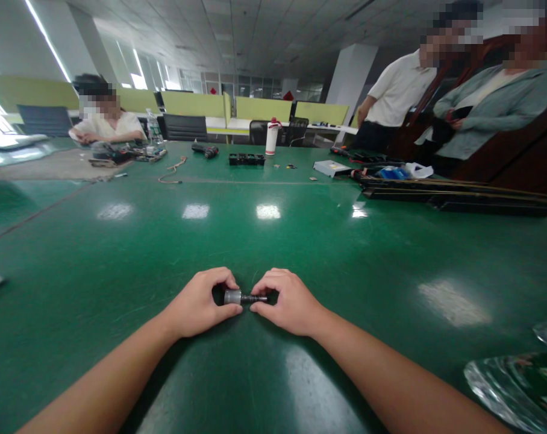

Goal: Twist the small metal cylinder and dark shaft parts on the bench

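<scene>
A small metal part lies low over the green table point(228, 235), level between my hands. It has a silver cylinder point(232, 296) at its left end and a thin, dark ribbed shaft point(254, 298) to the right; its exact kind is unclear. My left hand point(204, 303) is closed around the silver cylinder, thumb below and fingers above. On the other side, my right hand point(288, 301) pinches the ribbed shaft between thumb and fingertips. The fingertips of both hands almost meet at the middle of the part.
A clear plastic bottle point(517, 386) lies at the near right. Farther back are a white bottle point(272, 137), a black slotted block point(247, 159), a power drill point(205, 150), a cable point(171, 175) and long dark rails point(458, 193). One person sits far left; two people stand at right.
</scene>
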A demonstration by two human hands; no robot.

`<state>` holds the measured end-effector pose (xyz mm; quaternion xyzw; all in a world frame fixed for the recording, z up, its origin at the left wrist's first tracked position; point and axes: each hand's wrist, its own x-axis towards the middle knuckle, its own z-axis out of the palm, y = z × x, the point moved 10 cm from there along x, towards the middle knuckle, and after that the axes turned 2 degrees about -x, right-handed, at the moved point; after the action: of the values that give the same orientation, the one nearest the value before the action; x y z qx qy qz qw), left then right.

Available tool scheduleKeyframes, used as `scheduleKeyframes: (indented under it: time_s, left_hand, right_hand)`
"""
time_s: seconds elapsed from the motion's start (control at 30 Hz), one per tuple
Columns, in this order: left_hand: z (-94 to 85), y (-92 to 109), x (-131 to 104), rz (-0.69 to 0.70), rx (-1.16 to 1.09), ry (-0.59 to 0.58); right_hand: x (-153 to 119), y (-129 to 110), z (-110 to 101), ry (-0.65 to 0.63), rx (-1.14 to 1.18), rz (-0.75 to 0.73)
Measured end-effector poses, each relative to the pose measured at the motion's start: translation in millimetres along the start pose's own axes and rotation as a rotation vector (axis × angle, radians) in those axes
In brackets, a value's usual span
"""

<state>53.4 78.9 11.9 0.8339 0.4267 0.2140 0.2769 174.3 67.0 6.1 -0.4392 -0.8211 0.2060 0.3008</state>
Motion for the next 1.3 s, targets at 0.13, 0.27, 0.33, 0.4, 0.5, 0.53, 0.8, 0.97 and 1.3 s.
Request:
scheduleKeyframes:
  time_s: [0.13,0.27,0.33,0.4,0.5,0.53,0.8,0.97,1.3]
  left_hand:
    - [0.4,-0.7,1.0,-0.003,-0.001,-0.002]
    - [0.4,-1.8,1.2,-0.01,-0.003,-0.001]
    - [0.6,-3.1,1.0,-0.018,-0.008,-0.001]
    - [1.2,-4.4,0.7,-0.023,-0.014,-0.002]
    - [2.5,-6.3,0.4,-0.029,-0.02,-0.006]
    - [2.9,-6.7,0.3,-0.031,-0.022,-0.007]
    - [3.4,-7.2,0.3,-0.03,-0.026,-0.005]
    - [3.9,-9.0,0.2,-0.043,-0.03,-0.006]
    - [2.1,-8.2,1.5,-0.045,-0.029,0.004]
  right_hand:
    - [0.1,0.3,-1.6,0.012,0.001,0.001]
    - [-0.6,0.6,-2.7,0.018,0.002,0.0]
    - [-0.6,1.1,-2.4,0.019,0.0,0.003]
    - [-0.6,1.4,-1.4,0.014,-0.003,0.004]
    - [-0.9,1.5,-0.2,0.008,-0.006,0.0]
    - [-1.1,1.5,-0.2,0.008,-0.004,-0.001]
    - [-1.4,1.5,-1.7,0.018,0.004,-0.007]
    - [-1.7,0.9,-1.5,0.014,-0.001,-0.004]
    - [-1.7,5.6,-5.0,0.029,-0.036,0.017]
